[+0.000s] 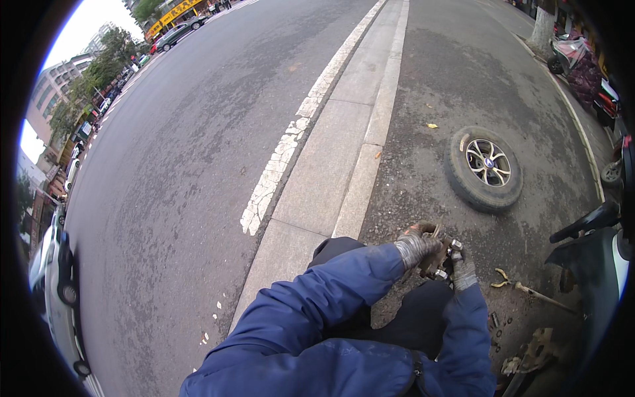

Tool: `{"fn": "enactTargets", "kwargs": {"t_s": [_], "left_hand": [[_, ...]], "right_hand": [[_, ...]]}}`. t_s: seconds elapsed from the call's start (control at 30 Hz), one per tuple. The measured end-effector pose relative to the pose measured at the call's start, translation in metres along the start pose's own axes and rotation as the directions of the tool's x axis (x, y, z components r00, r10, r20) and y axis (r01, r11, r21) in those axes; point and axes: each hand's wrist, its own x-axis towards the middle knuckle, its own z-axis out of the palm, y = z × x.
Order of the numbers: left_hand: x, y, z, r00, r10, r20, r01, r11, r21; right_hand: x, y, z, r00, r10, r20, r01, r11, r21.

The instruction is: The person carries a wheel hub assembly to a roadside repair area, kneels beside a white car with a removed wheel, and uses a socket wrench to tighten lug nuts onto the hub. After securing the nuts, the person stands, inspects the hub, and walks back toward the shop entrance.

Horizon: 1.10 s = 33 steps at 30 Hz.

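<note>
Between my knees I hold a rusty metal part (433, 268) that looks like a brake caliper, with shiny bolt-like pieces on its right side. My left hand (419, 245), in a worn grey glove, is closed around its upper left side. On its right side, my right hand (464, 268), also gloved, grips it; those fingers are partly hidden. Right of that hand, yellow-handled pliers (501, 278) lie on the ground beside a long-handled tool (546, 298). Small rings and bolts (496, 327) are scattered below them.
A removed wheel (486, 169) with its tyre lies flat ahead. Dirty metal pieces (534, 351) rest at the lower right, near a dark and white vehicle (595, 264). A stone kerb strip (324, 159) runs along my left, with the road (178, 165) beyond.
</note>
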Motion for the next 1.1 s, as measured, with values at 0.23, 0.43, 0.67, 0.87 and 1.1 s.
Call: {"fn": "enactTargets", "kwargs": {"t_s": [0.23, 0.43, 0.67, 0.87, 1.1], "left_hand": [[0.007, -0.004, 0.007, 0.999, -0.002, -0.035, 0.006, 0.993, 0.121], [0.006, -0.003, 0.006, 0.999, -0.017, 0.029, 0.017, 1.000, -0.004], [0.001, 0.001, 0.009, 0.999, -0.039, 0.010, 0.040, 0.998, -0.055], [0.004, -0.002, 0.013, 0.994, -0.108, 0.018, 0.109, 0.988, -0.108], [0.000, -0.001, 0.006, 0.998, -0.067, 0.011, 0.067, 0.997, -0.037]], "right_hand": [[0.009, 0.008, -0.004, 1.000, 0.027, -0.011, -0.028, 0.997, -0.065], [0.004, 0.001, -0.008, 0.982, 0.180, -0.051, -0.184, 0.979, -0.089], [0.002, 0.000, -0.003, 0.971, 0.186, -0.150, -0.194, 0.980, -0.044], [-0.002, -0.007, -0.001, 0.995, -0.100, 0.003, 0.100, 0.993, -0.060], [0.004, 0.008, -0.008, 0.986, -0.162, 0.040, 0.163, 0.987, -0.003]]}}
